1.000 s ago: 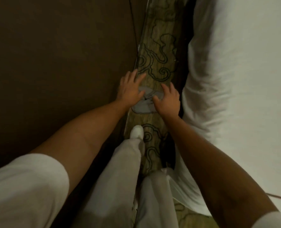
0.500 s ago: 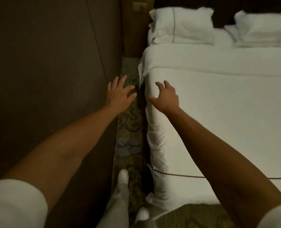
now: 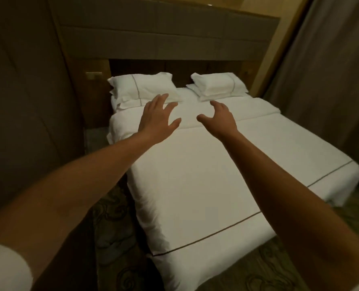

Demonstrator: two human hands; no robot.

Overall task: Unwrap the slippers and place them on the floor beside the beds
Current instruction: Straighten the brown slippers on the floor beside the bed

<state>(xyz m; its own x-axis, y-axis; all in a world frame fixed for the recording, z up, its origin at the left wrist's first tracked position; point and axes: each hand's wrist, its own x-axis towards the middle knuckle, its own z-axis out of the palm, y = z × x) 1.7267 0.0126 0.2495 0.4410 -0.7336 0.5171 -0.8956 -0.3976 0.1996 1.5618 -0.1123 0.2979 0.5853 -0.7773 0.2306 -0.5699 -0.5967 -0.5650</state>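
A: What takes up most of the view?

B: The bed (image 3: 205, 175), made up in white, with a thin dark line of piping across the cover near the foot. It runs away from the camera toward a padded headboard (image 3: 163, 34). To the left stands a dark wall (image 3: 27, 101), to the right hangs a curtain (image 3: 331, 80).

A: And under it all?

B: A patterned carpet (image 3: 115, 238) with swirling lines shows in the narrow strip between the wall and the bed, and again past the bed's foot at lower right.

A: What lies at the head of the bed?

B: Two white pillows, the left pillow (image 3: 145, 89) and the right pillow (image 3: 216, 86), set side by side with a gap between them.

A: Where are the person's arms?

B: Both reach forward over the bed, bare below short white sleeves. The left hand (image 3: 156, 118) hangs above the cover near the left pillow, palm down, fingers straight and spread apart, thumb out to the side. The right hand (image 3: 220, 117) is level with it and near it, fingers loosely curved and slightly parted, thumb pointing toward the left hand. Neither holds anything, and they do not touch each other.

A: And the slippers?

B: They are out of sight. The strip of carpet beside the bed is dim, and nothing on it can be made out as a slipper.
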